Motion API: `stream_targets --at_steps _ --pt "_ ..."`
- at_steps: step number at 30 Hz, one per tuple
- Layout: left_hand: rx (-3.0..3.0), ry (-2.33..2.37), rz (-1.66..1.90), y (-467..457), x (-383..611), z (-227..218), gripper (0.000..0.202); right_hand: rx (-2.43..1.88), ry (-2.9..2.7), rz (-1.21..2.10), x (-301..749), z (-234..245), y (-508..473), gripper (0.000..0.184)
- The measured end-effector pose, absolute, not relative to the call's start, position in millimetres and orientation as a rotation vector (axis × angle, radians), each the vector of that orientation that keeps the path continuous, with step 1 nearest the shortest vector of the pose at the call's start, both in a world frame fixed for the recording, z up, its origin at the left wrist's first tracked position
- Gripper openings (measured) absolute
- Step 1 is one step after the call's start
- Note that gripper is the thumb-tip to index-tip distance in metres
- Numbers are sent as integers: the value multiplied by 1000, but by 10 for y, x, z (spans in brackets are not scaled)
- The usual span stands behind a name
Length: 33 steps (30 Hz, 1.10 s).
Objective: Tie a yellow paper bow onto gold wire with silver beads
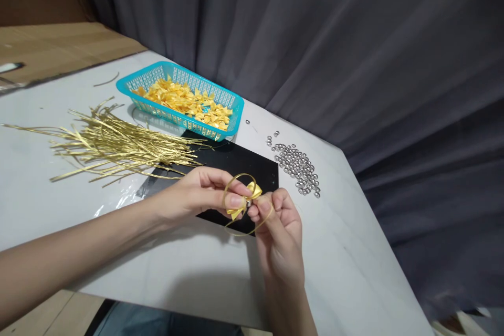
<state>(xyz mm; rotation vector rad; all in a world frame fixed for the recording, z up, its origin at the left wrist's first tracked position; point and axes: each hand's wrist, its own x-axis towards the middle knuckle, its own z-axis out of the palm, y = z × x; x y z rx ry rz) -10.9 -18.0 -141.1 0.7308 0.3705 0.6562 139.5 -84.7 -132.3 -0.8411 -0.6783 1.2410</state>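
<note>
No text, label, brand, number or sign can be read anywhere in this view.

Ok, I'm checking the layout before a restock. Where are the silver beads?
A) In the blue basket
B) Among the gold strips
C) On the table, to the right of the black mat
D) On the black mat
C: the silver beads lie in a loose pile on the white table, beyond the right edge of the black mat.
</note>
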Motion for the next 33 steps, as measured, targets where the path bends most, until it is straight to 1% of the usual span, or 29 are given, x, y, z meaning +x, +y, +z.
stream_targets --at_steps 20,33 --pt "657 441 639 -186 -81 -1378 22 -884 -693 1212 1383 -1340 -861 35" --pt "673 423 616 -186 -101 -1427 18 -881 -771 1201 1422 -1361 -841 35"
